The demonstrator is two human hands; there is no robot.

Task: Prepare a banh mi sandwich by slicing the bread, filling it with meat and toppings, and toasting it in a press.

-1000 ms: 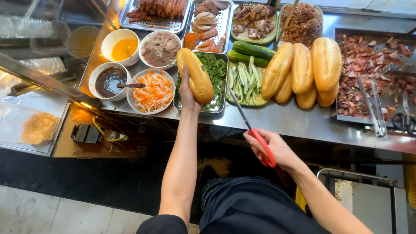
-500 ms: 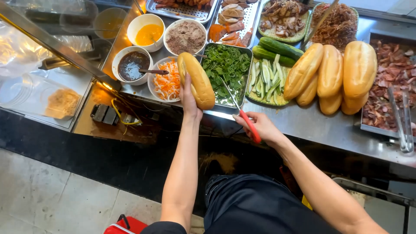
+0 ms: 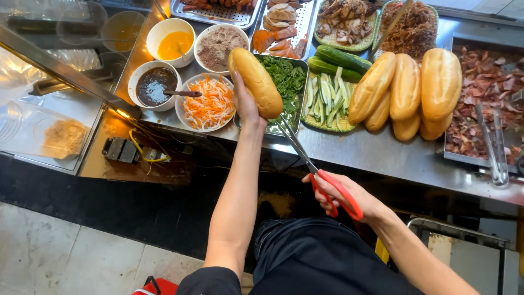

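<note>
1. Left hand [image 3: 244,104]: fingers wrapped around the lower end of a bread roll [image 3: 256,82], holding it up at a slant above the surface [image 3: 376,155]. Roll sits over the near-left corner of the tray of green herbs [image 3: 286,82], clear of the surface.
2. Right hand [image 3: 349,196]: fingers through the red handles of the scissors [image 3: 316,172], closed on them. Hand is off the near edge of the surface, above the person's lap.
3. Scissor blades point up-left toward the roll; tips end just below the left wrist, near the roll's lower end. Blades look nearly together; can't tell if they touch the bread.
4. Left of the roll: bowl of shredded carrot and white radish [image 3: 207,104], touching-close to the hand.
5. Further left: bowl of dark sauce [image 3: 154,86] with a spoon [image 3: 183,93] resting in it.
6. Behind those: bowl of yellow sauce [image 3: 173,43] and bowl of brown paste [image 3: 221,48], side by side.
7. Right of the herbs: tray of cucumber strips [image 3: 327,101] with whole cucumbers [image 3: 338,59] at its far end.
8. Right again: pile of bread rolls [image 3: 406,90] lying on the surface, stacked against each other.
9. Far right: tray of sliced meat [image 3: 480,93] with metal tongs [image 3: 494,145] lying in it.
10. Back row: trays of cooked meats [image 3: 344,19], partly cut off by the frame edge.
</note>
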